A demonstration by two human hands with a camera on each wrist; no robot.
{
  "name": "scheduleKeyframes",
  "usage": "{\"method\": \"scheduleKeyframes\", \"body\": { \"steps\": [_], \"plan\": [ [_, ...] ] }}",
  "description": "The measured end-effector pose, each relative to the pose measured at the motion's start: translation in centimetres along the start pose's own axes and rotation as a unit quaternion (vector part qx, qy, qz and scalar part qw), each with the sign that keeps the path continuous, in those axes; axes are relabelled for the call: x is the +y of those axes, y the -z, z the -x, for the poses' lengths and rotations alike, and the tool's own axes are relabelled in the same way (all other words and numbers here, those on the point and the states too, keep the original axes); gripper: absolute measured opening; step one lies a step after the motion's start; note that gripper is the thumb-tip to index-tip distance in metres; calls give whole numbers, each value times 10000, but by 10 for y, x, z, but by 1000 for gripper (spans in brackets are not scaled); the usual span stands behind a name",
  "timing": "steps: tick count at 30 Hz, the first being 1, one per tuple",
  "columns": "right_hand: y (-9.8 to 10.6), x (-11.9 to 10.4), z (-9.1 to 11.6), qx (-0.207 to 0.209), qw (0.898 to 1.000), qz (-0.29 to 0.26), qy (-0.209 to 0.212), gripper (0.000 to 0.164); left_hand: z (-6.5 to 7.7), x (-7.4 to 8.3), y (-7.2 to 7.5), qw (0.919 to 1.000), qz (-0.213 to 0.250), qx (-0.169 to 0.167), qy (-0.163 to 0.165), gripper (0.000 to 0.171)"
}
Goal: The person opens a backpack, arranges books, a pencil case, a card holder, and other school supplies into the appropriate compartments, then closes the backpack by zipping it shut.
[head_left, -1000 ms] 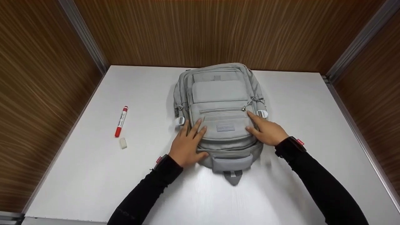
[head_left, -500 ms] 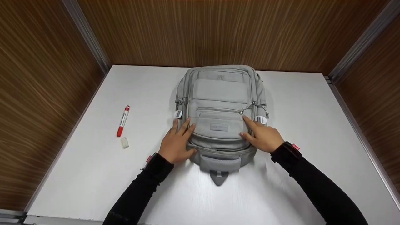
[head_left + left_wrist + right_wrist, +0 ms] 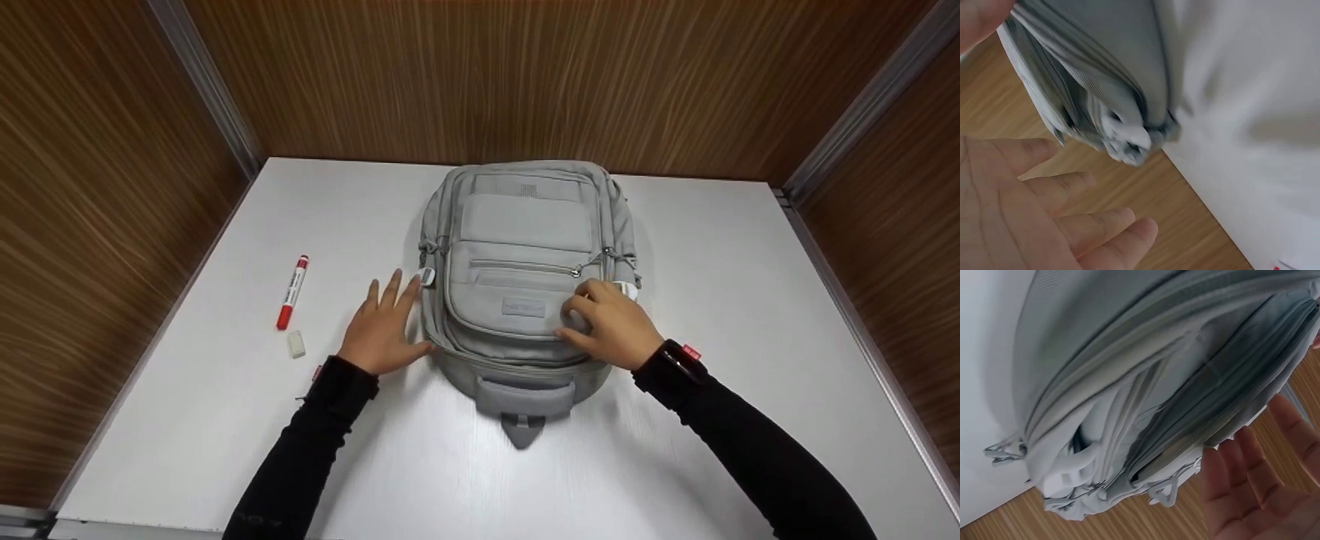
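Note:
A grey backpack [image 3: 529, 221] lies front side up on the white table, its carry handle [image 3: 525, 396] toward me. My left hand [image 3: 382, 326] is spread just off its left side, holding nothing; the left wrist view shows its fingers [image 3: 1100, 230] apart from the bag. My right hand [image 3: 613, 322] is over the lower right of the front panel, fingers loosely bent. In the right wrist view its fingertips [image 3: 1244, 433] are at the front panel's edge, with no visible grip. A gap shows along the bag's zipped edge [image 3: 1207, 388] there.
A red-and-white marker [image 3: 292, 292] and a small whitish eraser [image 3: 296, 344] lie on the table [image 3: 202, 435] to the left. Wood-grain panels [image 3: 480, 82] stand at the back and both sides. White strap buckles [image 3: 427, 277] show at the bag's sides.
The backpack has straightened and shifted slightly left. My left hand has come off it and moved left. The right hand's fingers have bent more and moved slightly left on the front panel.

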State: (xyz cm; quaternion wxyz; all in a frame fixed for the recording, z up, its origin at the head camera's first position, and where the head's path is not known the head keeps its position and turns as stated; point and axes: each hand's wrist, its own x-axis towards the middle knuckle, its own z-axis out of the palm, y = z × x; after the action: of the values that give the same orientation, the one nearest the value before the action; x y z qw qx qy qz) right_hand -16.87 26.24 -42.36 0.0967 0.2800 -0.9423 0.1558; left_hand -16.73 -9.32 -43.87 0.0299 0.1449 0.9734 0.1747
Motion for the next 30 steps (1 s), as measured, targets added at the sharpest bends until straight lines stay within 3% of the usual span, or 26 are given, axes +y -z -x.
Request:
{"method": "scheduleKeyframes", "body": {
  "steps": [6,12,22,30],
  "plan": [
    [-2,-7,-3,-87,9989,70,462,28,-2,-30,5,9977,-41,396,549,97],
    [-4,-10,-5,-277,9966,218,746,20,-4,-57,6,9904,28,719,1178,93],
    [-6,-9,-5,-128,9951,208,960,7,-7,-97,17,9719,302,507,2279,95],
    [-7,-8,-5,-34,9931,275,1138,6,-14,-122,18,9478,948,353,3023,86]
  ]
}}
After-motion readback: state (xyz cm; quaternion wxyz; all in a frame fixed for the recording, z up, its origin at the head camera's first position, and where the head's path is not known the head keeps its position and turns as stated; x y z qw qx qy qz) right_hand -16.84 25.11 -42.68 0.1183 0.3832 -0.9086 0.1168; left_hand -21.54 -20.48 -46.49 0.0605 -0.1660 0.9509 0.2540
